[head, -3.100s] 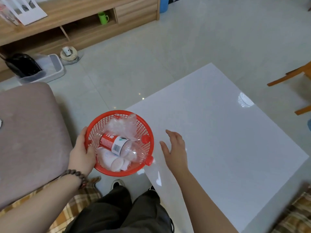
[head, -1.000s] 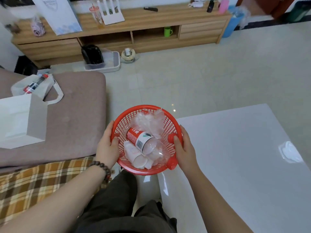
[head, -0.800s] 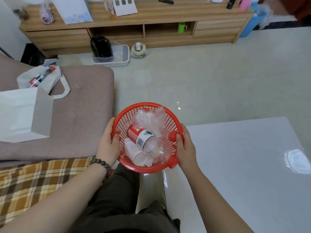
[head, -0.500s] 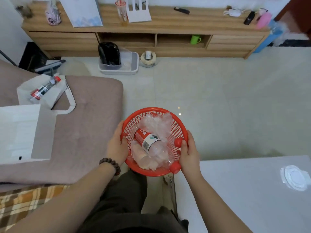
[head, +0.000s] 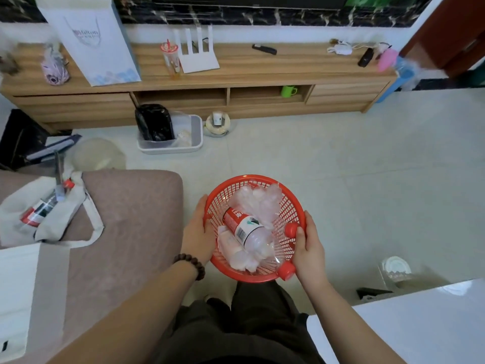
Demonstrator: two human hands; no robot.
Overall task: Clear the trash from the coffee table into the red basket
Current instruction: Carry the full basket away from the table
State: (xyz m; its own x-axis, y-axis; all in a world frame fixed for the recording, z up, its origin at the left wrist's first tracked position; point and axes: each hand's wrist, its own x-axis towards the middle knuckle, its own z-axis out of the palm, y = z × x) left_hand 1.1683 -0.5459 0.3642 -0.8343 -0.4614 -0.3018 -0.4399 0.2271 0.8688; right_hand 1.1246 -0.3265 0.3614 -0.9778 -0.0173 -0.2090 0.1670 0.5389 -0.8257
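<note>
Holding the red basket [head: 256, 228] at both sides, I now have it clear of the tabletop [head: 409, 321] and out over the floor in front of my knees; three seconds ago it sat at the tabletop's near corner with only my left hand on it. My left hand [head: 198, 233] wraps the left rim, grip clenched on the basket. My right hand [head: 308, 248] has come off the tabletop surface and is now clamped on the right rim, thumb over the edge beside a red cap [head: 290, 229].

Contents noted: a clear plastic bottle [head: 246, 229] with a red-and-white label lying diagonally, crumpled clear wrapping [head: 258, 200] toward the far side, and pale cups or tissue [head: 231, 245] beneath the bottle; I cannot tell which. A second red cap [head: 286, 271] sits at the near right rim.

Only the tabletop's corner shows at lower right, and that part is bare and glossy. The rest is out of view, so I cannot confirm it is fully cleared. In my judgement the collecting step is done and the basket is being carried off.

Outward: grey sofa cushion [head: 126, 219] to my left carrying a cloth tote bag [head: 49, 211], a wooden media cabinet [head: 210, 82] along the far wall, pale tiled floor [head: 367, 166] between
</note>
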